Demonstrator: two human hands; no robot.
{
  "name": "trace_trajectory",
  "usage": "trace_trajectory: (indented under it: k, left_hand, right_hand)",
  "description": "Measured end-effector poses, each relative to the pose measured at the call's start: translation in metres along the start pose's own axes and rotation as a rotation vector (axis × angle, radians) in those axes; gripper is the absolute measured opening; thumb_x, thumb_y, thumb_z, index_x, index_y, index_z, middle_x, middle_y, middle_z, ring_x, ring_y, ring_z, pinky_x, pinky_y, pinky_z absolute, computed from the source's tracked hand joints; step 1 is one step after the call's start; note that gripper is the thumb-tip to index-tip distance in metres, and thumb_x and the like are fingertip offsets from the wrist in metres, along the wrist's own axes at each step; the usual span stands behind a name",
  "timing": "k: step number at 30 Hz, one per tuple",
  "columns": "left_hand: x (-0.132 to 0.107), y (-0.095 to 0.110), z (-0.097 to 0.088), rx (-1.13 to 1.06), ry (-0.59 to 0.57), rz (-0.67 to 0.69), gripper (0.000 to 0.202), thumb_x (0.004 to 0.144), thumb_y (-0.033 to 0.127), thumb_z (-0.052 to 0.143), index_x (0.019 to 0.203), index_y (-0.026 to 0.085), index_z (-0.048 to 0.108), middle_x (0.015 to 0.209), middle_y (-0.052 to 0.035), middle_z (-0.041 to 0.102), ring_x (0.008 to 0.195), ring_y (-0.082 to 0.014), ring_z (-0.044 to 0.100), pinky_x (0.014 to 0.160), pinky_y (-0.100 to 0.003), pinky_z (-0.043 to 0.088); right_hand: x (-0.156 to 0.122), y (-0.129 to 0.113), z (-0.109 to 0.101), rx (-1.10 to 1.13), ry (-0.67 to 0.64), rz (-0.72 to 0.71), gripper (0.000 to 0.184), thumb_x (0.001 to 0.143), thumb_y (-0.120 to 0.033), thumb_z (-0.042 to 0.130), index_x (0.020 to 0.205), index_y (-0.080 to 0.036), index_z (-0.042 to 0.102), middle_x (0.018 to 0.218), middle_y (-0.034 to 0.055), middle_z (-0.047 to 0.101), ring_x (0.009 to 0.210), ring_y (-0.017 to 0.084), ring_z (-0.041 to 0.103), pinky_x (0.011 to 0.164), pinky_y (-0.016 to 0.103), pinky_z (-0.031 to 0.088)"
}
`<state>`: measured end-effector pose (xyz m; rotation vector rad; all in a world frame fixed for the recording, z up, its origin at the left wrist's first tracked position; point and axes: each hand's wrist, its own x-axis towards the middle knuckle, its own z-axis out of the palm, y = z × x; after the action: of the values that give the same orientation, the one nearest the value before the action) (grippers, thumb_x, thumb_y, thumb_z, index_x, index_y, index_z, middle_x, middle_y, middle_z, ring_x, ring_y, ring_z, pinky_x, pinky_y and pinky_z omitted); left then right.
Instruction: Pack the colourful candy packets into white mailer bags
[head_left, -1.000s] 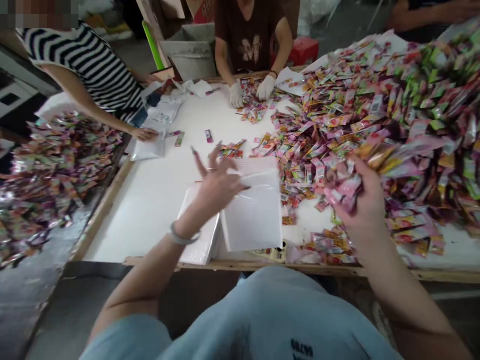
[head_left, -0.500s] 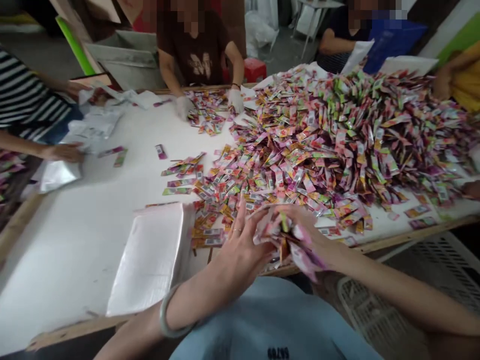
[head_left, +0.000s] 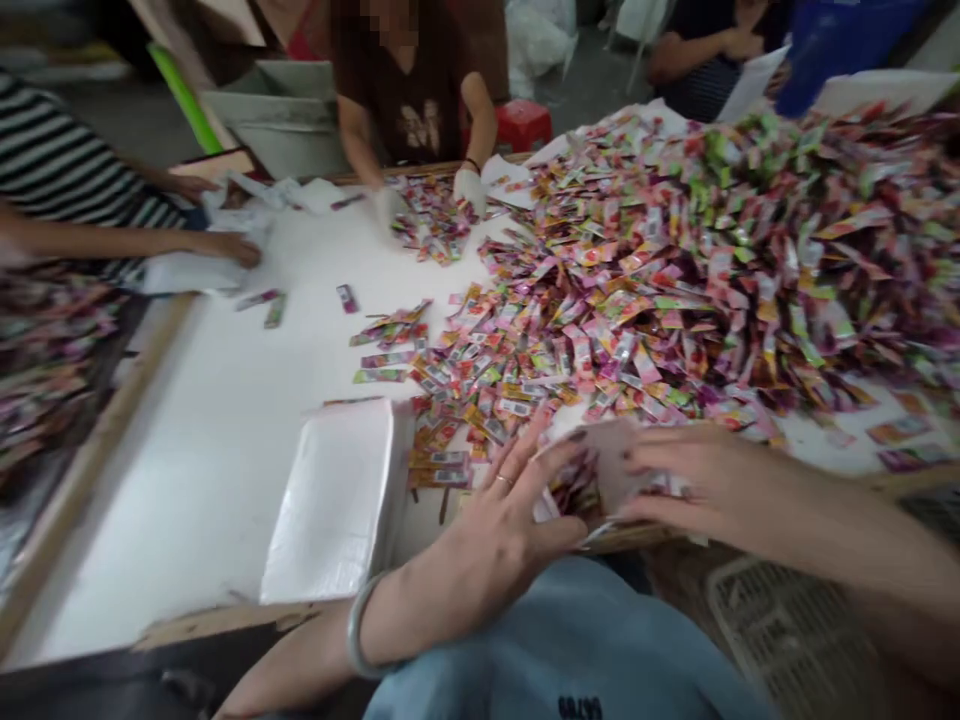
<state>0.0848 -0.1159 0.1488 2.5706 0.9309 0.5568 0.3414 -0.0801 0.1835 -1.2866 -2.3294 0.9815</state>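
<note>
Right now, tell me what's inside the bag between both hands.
Packets show inside the bag; the rest is covered by its wall, the left hand and the right hand.

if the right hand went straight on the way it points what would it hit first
The right hand would first meet the bag it touches, then probably the left hand, though depth is hard to judge.
</note>
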Motion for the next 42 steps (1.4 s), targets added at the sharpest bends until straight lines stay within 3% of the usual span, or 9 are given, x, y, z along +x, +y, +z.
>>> trace_trajectory:
  k: [4,8,12,16,20,24,32,37,42]
  left_hand:
    - [-0.011,-0.012,-0.008,-0.025,0.006,-0.018,0.016,0.098,0.02,0.064,0.1,0.023,0.08,0.137,-0.0133,0.068,0.156,-0.0392,0.038,0.125,-0.054,0.042]
    - [-0.024,-0.022,-0.015,-0.048,-0.002,0.015,0.016,0.1,0.018,0.063,0.104,0.021,0.078,0.133,-0.0118,0.07,0.151,-0.0323,0.047,0.126,-0.044,0.042]
    - [-0.044,-0.025,-0.015,-0.092,0.0,0.108,0.016,0.1,0.022,0.064,0.109,0.023,0.077,0.14,-0.0096,0.068,0.153,-0.0274,0.043,0.127,-0.039,0.04]
    - [-0.07,-0.027,-0.008,-0.132,0.106,0.077,0.018,0.104,0.028,0.059,0.101,0.024,0.077,0.142,-0.006,0.068,0.151,-0.0238,0.046,0.127,-0.037,0.04]
    - [-0.094,-0.034,-0.008,-0.135,0.126,-0.004,0.019,0.104,0.028,0.058,0.101,0.025,0.077,0.14,-0.0058,0.068,0.151,-0.0231,0.045,0.126,-0.036,0.041]
    - [-0.109,-0.048,-0.008,-0.163,0.156,0.007,0.025,0.107,0.026,0.053,0.103,0.022,0.077,0.14,-0.0076,0.066,0.155,-0.0247,0.037,0.125,-0.04,0.042]
    - [-0.122,-0.071,-0.005,-0.215,0.209,-0.017,0.027,0.108,0.029,0.05,0.105,0.025,0.077,0.141,-0.0045,0.067,0.156,-0.0225,0.036,0.124,-0.037,0.043]
    - [-0.125,-0.076,-0.004,-0.262,0.242,-0.044,0.025,0.106,0.027,0.053,0.102,0.023,0.077,0.142,-0.0072,0.066,0.157,-0.0246,0.036,0.125,-0.039,0.044]
    - [-0.124,-0.073,-0.003,-0.225,0.238,-0.13,0.019,0.105,0.028,0.057,0.109,0.024,0.075,0.153,-0.0088,0.056,0.158,-0.0259,0.034,0.123,-0.04,0.046]
  right_hand:
    - [0.027,0.022,-0.027,0.058,0.231,-0.136,0.031,0.091,-0.056,0.07,0.075,-0.03,0.071,0.066,0.0,0.069,0.054,0.015,0.061,0.054,0.029,0.045]
    - [0.121,0.059,-0.009,0.095,0.334,-0.067,0.024,0.087,-0.049,0.072,0.091,-0.026,0.071,0.075,0.0006,0.072,0.064,0.018,0.067,0.061,0.029,0.049]
    - [0.238,0.057,0.052,-0.048,0.068,-0.132,0.027,0.089,-0.028,0.07,0.114,-0.017,0.07,0.084,0.0031,0.077,0.074,0.019,0.07,0.075,0.029,0.052]
    - [0.322,0.009,0.14,-0.25,-0.149,-0.296,0.044,0.095,-0.039,0.066,0.124,-0.007,0.067,0.111,0.0094,0.078,0.098,0.017,0.072,0.088,0.023,0.05]
    - [0.366,-0.025,0.223,-0.406,-0.155,-0.302,0.068,0.102,-0.052,0.051,0.141,0.004,0.054,0.143,0.0188,0.06,0.136,0.025,0.056,0.11,0.032,0.042]
    - [0.385,-0.024,0.27,-0.474,-0.229,-0.225,0.044,0.099,-0.041,0.069,0.135,-0.017,0.061,0.137,0.0121,0.063,0.119,0.027,0.065,0.099,0.049,0.058]
    - [0.436,-0.022,0.246,-0.432,-0.256,-0.209,0.044,0.104,-0.021,0.044,0.146,-0.009,0.043,0.125,0.0172,0.07,0.106,0.027,0.069,0.093,0.04,0.055]
    - [0.5,-0.027,0.242,-0.58,-0.241,-0.115,0.063,0.082,-0.036,0.076,0.134,-0.008,0.054,0.13,0.0222,0.065,0.12,0.036,0.062,0.105,0.046,0.048]
    - [0.502,-0.005,0.251,-0.516,-0.238,-0.155,0.035,0.081,-0.03,0.077,0.108,-0.01,0.065,0.14,0.0237,0.055,0.131,0.036,0.053,0.113,0.051,0.041]
